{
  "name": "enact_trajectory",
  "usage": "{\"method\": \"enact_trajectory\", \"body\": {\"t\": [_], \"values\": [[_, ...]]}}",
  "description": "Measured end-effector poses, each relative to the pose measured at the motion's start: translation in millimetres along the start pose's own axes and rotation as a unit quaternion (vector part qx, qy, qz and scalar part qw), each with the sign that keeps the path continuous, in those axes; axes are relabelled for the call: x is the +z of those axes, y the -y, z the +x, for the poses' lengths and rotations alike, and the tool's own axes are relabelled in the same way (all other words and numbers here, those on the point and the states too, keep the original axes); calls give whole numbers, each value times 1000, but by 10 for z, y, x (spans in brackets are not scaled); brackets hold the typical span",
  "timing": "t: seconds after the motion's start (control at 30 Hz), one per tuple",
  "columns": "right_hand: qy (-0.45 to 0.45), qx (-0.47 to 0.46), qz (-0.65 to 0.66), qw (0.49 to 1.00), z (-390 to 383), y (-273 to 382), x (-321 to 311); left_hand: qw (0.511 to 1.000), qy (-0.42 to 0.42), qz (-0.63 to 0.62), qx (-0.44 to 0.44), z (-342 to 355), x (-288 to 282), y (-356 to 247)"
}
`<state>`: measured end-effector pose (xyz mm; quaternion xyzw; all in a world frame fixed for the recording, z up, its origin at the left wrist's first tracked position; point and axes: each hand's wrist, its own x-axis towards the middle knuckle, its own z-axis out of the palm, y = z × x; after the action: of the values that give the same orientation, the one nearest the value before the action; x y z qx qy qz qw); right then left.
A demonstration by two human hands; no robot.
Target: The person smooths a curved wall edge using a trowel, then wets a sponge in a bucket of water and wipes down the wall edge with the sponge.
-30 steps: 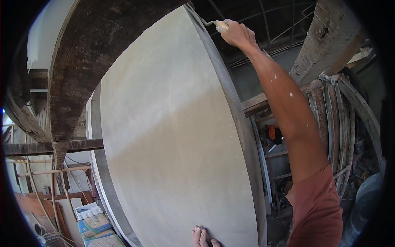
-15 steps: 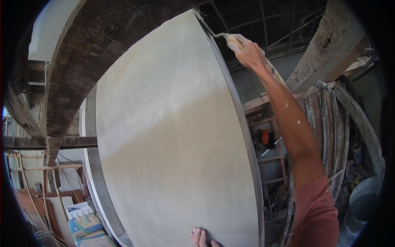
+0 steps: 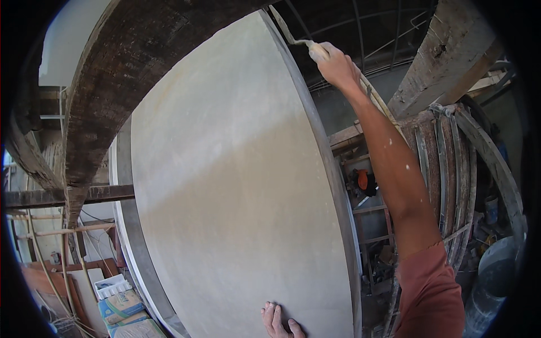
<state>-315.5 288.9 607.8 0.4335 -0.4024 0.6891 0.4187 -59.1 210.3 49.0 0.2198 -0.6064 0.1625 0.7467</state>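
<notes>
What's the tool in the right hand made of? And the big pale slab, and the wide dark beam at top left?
Tool: the dusty handle looks like pale wood; the thin, dull grey blade is probably metal. Slab: probably cement or plaster, smooth and matte, since its grey-tan face is softly blotchy. Beam: likely rough wood, judging by its scuffed dark-brown surface.

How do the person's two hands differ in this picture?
The right hand is raised near the top of the gray slab, while the left hand is low, at the picture's bottom edge. The right hand is closed around a pale-handled tool; the left hand shows no tool, its fingers appearing to rest on the slab. Both hands are bare.
</notes>
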Motion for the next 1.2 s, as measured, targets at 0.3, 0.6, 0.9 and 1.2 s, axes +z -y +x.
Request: {"method": "enact_trajectory", "body": {"t": [0.3, 0.6, 0.9, 1.2], "values": [[-27, -74, 51, 996, -894, -455, -220, 1000, 7, -27, 10, -27, 33, 2], [-27, -103, 48, 993, -439, -261, -106, 1000, 2, 5, 23, 46, 13, -167], [0, -56, -60, 997, 330, 4, -51, 999, 18, -26, -13, -32, 36, -109], [-30, -48, 85, 995, -1027, -422, -161, 999, 41, -12, -2, -43, 2, -48]]}}
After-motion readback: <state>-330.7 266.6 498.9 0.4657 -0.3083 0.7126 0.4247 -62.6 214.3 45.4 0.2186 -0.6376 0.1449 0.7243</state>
